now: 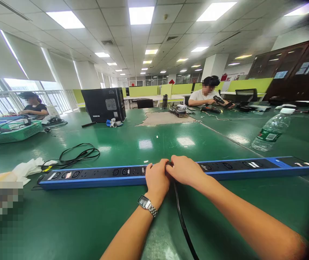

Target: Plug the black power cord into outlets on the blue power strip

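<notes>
A long blue power strip with black sockets lies across the green table in front of me. My left hand, with a silver watch at its wrist, is closed over the middle of the strip. Right beside it, my right hand has its fingers curled at the same spot. A black power cord runs from between both hands down toward me. The cord's end is mostly hidden by my fingers, so how far it sits in a socket cannot be seen.
A coiled black cable lies behind the strip's left end. Farther back stand a black computer case and a green basket. A tilted plastic bottle is at right. Two people sit at the table's far sides.
</notes>
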`<move>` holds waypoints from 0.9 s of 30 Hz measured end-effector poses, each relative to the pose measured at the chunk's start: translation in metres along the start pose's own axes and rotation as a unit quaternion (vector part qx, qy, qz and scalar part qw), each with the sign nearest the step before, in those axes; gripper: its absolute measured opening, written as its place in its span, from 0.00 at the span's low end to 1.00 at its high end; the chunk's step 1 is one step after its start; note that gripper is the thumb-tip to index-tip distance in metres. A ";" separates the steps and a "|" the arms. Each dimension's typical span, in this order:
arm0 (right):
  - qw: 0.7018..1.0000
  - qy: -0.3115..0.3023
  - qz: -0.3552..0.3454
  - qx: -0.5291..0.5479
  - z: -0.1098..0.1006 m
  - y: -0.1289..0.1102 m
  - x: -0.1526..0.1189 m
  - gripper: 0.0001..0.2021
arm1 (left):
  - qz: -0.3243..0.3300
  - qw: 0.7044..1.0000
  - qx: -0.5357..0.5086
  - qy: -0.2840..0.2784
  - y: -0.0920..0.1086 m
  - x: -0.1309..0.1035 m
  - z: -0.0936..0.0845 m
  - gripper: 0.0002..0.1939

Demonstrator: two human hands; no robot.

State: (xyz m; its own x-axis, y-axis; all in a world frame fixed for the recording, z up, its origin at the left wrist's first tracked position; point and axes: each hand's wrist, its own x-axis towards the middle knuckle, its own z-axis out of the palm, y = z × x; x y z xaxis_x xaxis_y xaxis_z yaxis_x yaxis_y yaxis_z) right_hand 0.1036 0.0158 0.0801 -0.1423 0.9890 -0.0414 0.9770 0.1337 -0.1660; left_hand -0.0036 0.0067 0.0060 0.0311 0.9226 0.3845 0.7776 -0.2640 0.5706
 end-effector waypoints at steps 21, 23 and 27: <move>0.994 -0.094 -0.020 0.058 -0.006 0.003 0.017 0.14 | 0.054 0.993 0.104 -0.005 -0.017 -0.010 -0.001 0.18; 0.990 -0.113 -0.015 0.089 -0.006 0.006 0.020 0.14 | 0.057 0.993 0.101 -0.003 -0.017 -0.010 0.000 0.19; 0.991 -0.071 -0.029 0.113 0.003 0.013 0.027 0.13 | 0.062 0.994 0.093 0.005 -0.017 -0.011 0.000 0.19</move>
State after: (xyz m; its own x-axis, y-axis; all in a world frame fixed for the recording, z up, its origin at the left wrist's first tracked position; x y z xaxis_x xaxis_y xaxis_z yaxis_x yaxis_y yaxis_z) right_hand 0.1123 0.0441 0.0733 -0.2343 0.9589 -0.1600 0.9082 0.1572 -0.3880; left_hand -0.0177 0.0006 -0.0079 0.1280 0.8836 0.4504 0.8708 -0.3174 0.3753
